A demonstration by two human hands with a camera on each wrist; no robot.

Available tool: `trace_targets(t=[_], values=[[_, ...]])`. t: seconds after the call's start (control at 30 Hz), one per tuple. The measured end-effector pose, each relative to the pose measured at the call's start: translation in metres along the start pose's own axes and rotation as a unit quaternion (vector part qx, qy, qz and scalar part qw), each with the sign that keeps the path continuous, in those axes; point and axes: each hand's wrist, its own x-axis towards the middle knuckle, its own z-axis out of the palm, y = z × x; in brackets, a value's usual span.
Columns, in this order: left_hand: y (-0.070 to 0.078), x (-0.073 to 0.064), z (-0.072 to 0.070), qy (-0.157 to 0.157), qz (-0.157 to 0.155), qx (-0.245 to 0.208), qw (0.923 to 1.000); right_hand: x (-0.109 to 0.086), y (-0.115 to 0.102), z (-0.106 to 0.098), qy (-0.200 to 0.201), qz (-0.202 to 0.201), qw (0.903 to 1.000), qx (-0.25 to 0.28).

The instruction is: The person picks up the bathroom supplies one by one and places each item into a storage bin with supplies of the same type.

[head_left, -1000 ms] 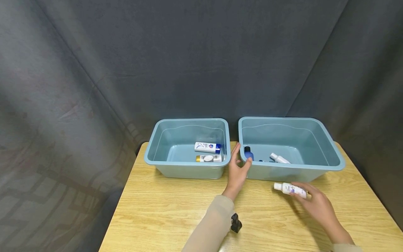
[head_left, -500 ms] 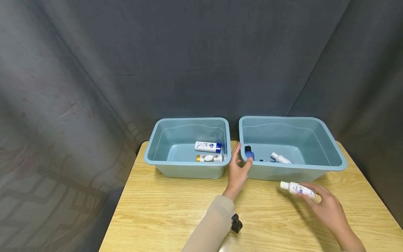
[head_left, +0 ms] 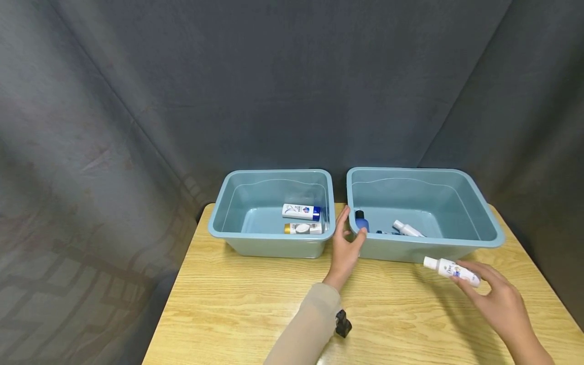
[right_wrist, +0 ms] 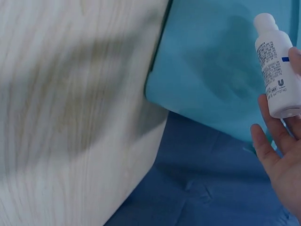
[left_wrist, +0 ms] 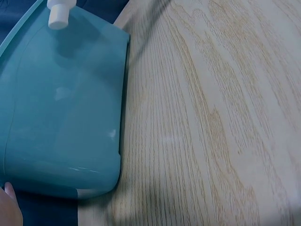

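My right hand (head_left: 499,299) pinches a small white Dove bottle (head_left: 458,272) between thumb and fingers, above the table in front of the right tub's right part. The bottle lies tilted with its white cap to the left; in the right wrist view its printed back faces the camera. My left hand (head_left: 345,252) rests at the front left corner of the right blue tub (head_left: 424,247), thumb at the front rim and fingers fairly straight along the left side. Inside that tub lie a blue bottle (head_left: 361,223) with a black cap, a white bottle (head_left: 408,229) and a dark item (head_left: 388,232) partly hidden by the rim.
A second blue tub (head_left: 274,247) stands to the left, a narrow gap from the first. It holds a white bottle with a blue cap (head_left: 301,212) and a white bottle with a gold cap (head_left: 303,228). Dark curtains (head_left: 283,91) hang behind the wooden table (head_left: 237,314).
My right hand has carried the Dove bottle to the right along the right tub's front. My left hand has stayed at the tub's corner, and the right tub has shifted very slightly.
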Motion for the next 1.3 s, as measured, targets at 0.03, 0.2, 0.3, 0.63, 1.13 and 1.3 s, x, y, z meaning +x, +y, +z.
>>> trace_targets(t=[0.03, 0.2, 0.3, 0.63, 1.13, 1.3], values=[[-0.002, 0.000, 0.000, -0.002, 0.004, -0.001, 1.0000, 0.000, 0.000, -0.002, 0.004, -0.001, 1.0000, 0.003], [-0.004, 0.001, 0.000, -0.004, 0.007, -0.006, 1.0000, 0.000, -0.002, -0.013, 0.019, -0.009, 0.9997, 0.009], [-0.001, 0.000, 0.000, -0.001, 0.001, -0.002, 1.0000, 0.001, -0.004, -0.019, 0.027, -0.011, 0.9995, 0.006], [0.033, -0.009, -0.003, 0.005, -0.002, -0.019, 0.9998, 0.002, -0.019, -0.028, 0.077, -0.032, 0.9958, 0.037], [0.001, -0.001, -0.002, -0.006, -0.004, -0.002, 1.0000, 0.018, -0.022, -0.030, 0.129, -0.085, 0.9838, 0.092], [0.000, -0.001, -0.001, -0.004, -0.005, 0.000, 1.0000, 0.023, -0.027, -0.029, 0.126, -0.065, 0.9858, 0.089]])
